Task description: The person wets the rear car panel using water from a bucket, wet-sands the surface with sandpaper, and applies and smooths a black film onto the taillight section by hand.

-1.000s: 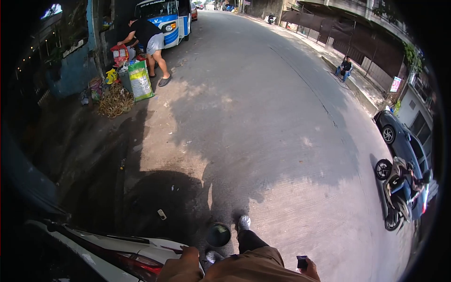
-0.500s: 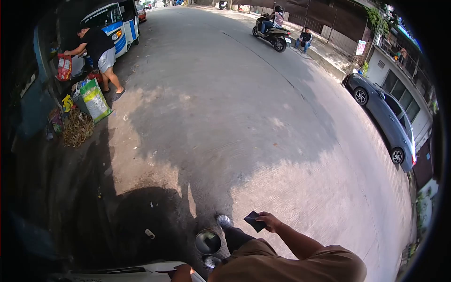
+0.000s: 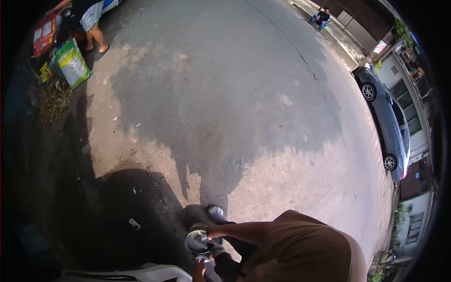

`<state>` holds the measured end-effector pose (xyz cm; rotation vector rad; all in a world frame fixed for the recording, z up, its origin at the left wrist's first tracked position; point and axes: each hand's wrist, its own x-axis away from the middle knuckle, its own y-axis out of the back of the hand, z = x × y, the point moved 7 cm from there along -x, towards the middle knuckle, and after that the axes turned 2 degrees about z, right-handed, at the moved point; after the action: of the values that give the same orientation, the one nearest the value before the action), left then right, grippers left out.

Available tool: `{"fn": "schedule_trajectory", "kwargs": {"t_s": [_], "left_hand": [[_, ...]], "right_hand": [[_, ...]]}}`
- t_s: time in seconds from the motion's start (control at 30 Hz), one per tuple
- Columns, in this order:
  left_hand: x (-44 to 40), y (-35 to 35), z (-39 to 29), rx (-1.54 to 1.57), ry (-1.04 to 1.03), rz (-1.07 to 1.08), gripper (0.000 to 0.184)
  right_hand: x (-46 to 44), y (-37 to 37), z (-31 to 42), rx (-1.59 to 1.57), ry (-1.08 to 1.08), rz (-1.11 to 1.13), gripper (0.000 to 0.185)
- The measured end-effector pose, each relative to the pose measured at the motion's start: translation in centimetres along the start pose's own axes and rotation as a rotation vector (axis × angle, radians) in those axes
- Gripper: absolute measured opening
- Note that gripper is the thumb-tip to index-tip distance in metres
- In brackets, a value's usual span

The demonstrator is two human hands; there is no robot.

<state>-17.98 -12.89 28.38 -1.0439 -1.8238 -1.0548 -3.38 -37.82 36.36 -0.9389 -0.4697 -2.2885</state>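
Bent low, I have my right hand [image 3: 214, 232] over the rim of a round bucket [image 3: 188, 244] by my feet. Its fingers are closed on a flat square sheet [image 3: 201, 238], which looks grey in this light and dips into the bucket. The sheet's material cannot be made out. My left hand [image 3: 200, 267] hangs low just below the bucket, close to my shoe; its fingers are too small and shaded to read.
A white vehicle panel [image 3: 155, 274] is at the bottom edge. A small pale object [image 3: 134, 223] lies on the shaded road. At the upper left a person [image 3: 94, 28] stands by filled sacks [image 3: 73, 63]. A grey car [image 3: 387, 122] is parked on the right; another person [image 3: 322, 19] sits at the kerb.
My right hand has moved left and down from over the road to the bucket, carrying the dark square sheet. My body has bent forward, and the motorcycle has left the view.
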Motion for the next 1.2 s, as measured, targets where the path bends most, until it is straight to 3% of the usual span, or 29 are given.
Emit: {"fn": "schedule_trajectory", "kwargs": {"t_s": [0.03, 0.07, 0.1, 0.13, 0.17, 0.2, 0.23, 0.3, 0.33, 0.37, 0.4, 0.43, 0.5, 0.53, 0.6, 0.63, 0.67, 0.73, 0.83, 0.9, 0.93, 1.03, 1.07, 1.1, 1.13, 1.2], "left_hand": [[-2.6, -1.6, 1.0, 0.111, -0.011, -0.073, 0.046], [-3.1, -3.7, 2.2, 0.663, 0.138, -0.218, 0.047], [-5.9, -5.5, 3.0, 0.581, 0.011, -0.248, 0.053], [-3.3, -2.8, -0.5, 0.898, 0.180, -0.275, 0.050], [-7.7, -6.2, 1.9, 0.791, 0.006, -0.277, 0.052], [-7.1, -4.9, 0.8, 0.973, 0.165, -0.353, 0.046], [-8.7, -6.4, 1.8, 0.923, 0.257, -0.443, 0.037], [-11.6, -7.9, 3.7, 1.068, 0.402, -0.409, 0.045], [-13.5, -8.6, 4.3, 1.100, 0.429, -0.378, 0.050], [-15.7, -9.7, 4.9, 1.064, 0.420, -0.357, 0.055], [-18.3, -11.0, 5.5, 0.777, 0.311, -0.398, 0.042], [-20.7, -12.4, 5.9, 0.478, 0.231, -0.467, 0.031], [-24.1, -12.6, 6.9, 0.530, 0.287, -0.379, 0.037], [-26.4, -14.8, 8.3, 0.754, 0.392, -0.508, 0.043], [-25.7, -11.7, 8.8, 1.134, 0.554, -0.443, 0.041], [-28.6, -13.2, 9.3, 0.914, 0.460, -0.179, 0.041], [-30.0, -14.3, 9.4, 0.739, 0.371, -0.198, 0.039], [-30.2, -14.3, 9.5, 0.714, 0.415, -0.070, 0.037], [-25.1, -11.7, 8.7, 0.735, 0.543, -0.163, 0.038], [-20.7, -9.6, 8.0, 0.865, 0.603, -0.135, 0.040], [-18.6, -9.0, 7.7, 0.923, 0.632, -0.117, 0.041], [-13.2, -6.6, 7.0, 0.741, 0.594, -0.165, 0.044], [-13.0, -8.5, 7.9, 0.851, 0.611, -0.246, 0.039], [-10.4, -6.2, 7.2, 0.642, 0.500, -0.268, 0.037], [-7.4, -3.2, 6.6, 0.436, 0.387, -0.288, 0.034], [-3.7, 0.2, 6.1, -0.011, 0.323, -0.075, 0.038]], "right_hand": [[-1.9, -0.5, -1.5, 0.141, -0.028, 0.069, 0.040], [-4.7, -2.5, -4.8, 0.271, -0.039, 0.170, 0.042], [-7.2, -4.5, -9.5, 0.151, 0.137, 0.023, 0.040], [-7.7, -5.0, -9.7, 0.206, 0.013, 0.074, 0.036], [-7.7, -5.2, -9.4, 0.268, -0.107, 0.131, 0.032], [-8.9, -6.3, -10.2, 0.370, -0.072, 0.195, 0.029], [-10.0, -7.4, -11.0, 0.469, -0.031, 0.256, 0.026], [-13.0, -10.1, -14.5, 0.614, 0.130, 0.092, 0.016], [-14.3, -13.0, -18.2, 0.997, 0.529, 0.134, 0.015], [-16.0, -13.3, -18.4, 0.767, 0.201, 0.223, 0.020], [-17.0, -13.4, -18.4, 0.555, -0.121, 0.223, 0.036], [-18.0, -14.2, -17.9, 0.537, -0.031, 0.129, 0.034], [-20.3, -15.4, -17.5, 0.454, 0.044, -0.063, 0.038], [-22.0, -16.2, -17.5, 0.400, -0.003, -0.030, 0.042], [-25.4, -17.6, -21.9, 0.456, 0.209, -0.087, 0.041], [-27.1, -18.7, -22.7, 0.517, 0.065, 0.075, 0.040], [-28.2, -19.0, -23.6, 0.585, 0.042, 0.069, 0.039], [-30.6, -19.3, -25.8, 0.858, -0.027, 0.229, 0.038], [-30.3, -16.7, -23.8, 0.759, -0.159, 0.105, 0.036], [-28.6, -15.4, -18.9, 0.632, 0.116, -0.001, 0.035], [-27.2, -14.6, -17.5, 0.620, 0.127, 0.017, 0.035], [-24.6, -11.7, -15.5, 0.516, 0.099, -0.014, 0.036], [-23.9, -10.7, -15.1, 0.469, 0.075, -0.036, 0.037], [-22.7, -9.4, -13.3, 0.433, 0.126, -0.046, 0.040], [-22.3, -8.7, -14.1, 0.046, 0.108, -0.022, 0.042], [-19.8, -7.1, -11.6, -0.678, 0.016, 0.040, 0.045]]}}
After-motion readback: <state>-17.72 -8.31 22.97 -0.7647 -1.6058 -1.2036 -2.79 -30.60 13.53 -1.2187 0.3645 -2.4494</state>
